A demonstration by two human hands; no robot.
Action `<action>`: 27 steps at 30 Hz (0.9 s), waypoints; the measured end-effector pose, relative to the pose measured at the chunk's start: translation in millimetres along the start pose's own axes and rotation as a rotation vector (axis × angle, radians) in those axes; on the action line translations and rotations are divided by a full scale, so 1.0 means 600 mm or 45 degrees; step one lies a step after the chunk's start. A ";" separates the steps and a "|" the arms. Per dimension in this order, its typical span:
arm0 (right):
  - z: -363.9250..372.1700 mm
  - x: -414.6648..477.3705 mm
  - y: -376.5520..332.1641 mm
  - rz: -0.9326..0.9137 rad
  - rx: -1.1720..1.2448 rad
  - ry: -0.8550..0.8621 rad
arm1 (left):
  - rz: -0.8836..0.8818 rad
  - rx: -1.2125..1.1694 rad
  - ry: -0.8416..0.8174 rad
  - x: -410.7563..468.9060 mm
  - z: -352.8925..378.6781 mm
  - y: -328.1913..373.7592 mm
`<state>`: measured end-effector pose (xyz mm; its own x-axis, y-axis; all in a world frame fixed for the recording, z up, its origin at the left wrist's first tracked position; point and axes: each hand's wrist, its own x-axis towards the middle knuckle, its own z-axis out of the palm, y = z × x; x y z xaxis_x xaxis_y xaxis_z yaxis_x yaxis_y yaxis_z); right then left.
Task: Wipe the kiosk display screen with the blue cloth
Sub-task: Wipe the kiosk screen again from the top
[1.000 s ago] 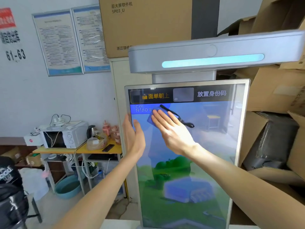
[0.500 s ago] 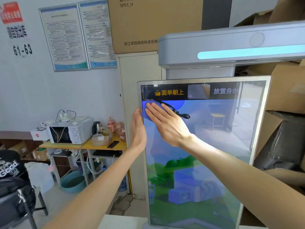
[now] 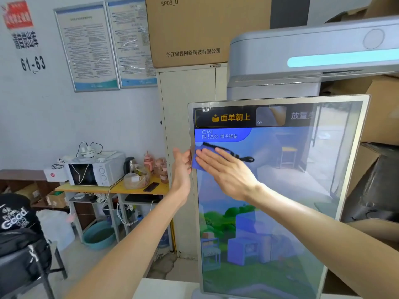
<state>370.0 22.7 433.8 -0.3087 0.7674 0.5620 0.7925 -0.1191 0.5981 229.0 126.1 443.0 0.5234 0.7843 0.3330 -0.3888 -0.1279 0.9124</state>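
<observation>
Head view: my right hand [image 3: 224,172] is flat, fingers straight, pressing the blue cloth [image 3: 197,161] onto the kiosk display screen [image 3: 280,201], upper left, hard against the left bezel. No grip closed round it, palm pressure only. Left hand [image 3: 181,169] open, edge-on at the bezel; contact unclear. Screen upright, long axis vertical, so free glass lies right and down. Cardboard boxes [image 3: 380,108] crowd the right side.

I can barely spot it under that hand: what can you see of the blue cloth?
The blue cloth is small and soft-looking, mostly hidden under the right hand, whose straight fingers press it flat against the kiosk screen near its upper left edge. Only its left part shows. A black strap trails out past the fingers; attachment unclear.
</observation>
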 end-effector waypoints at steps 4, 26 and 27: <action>-0.025 0.040 0.022 0.158 0.017 0.039 | -0.035 0.029 0.006 -0.006 -0.001 -0.017; 0.017 -0.003 -0.008 0.159 0.013 0.065 | -0.070 0.084 0.082 -0.029 0.011 -0.033; 0.025 -0.014 -0.015 0.144 0.010 0.060 | -0.078 0.084 0.077 -0.030 0.011 -0.033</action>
<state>373.2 26.8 415.1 -0.2415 0.7186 0.6521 0.8276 -0.1983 0.5251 232.1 110.9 420.8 0.4975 0.8267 0.2630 -0.3058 -0.1166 0.9449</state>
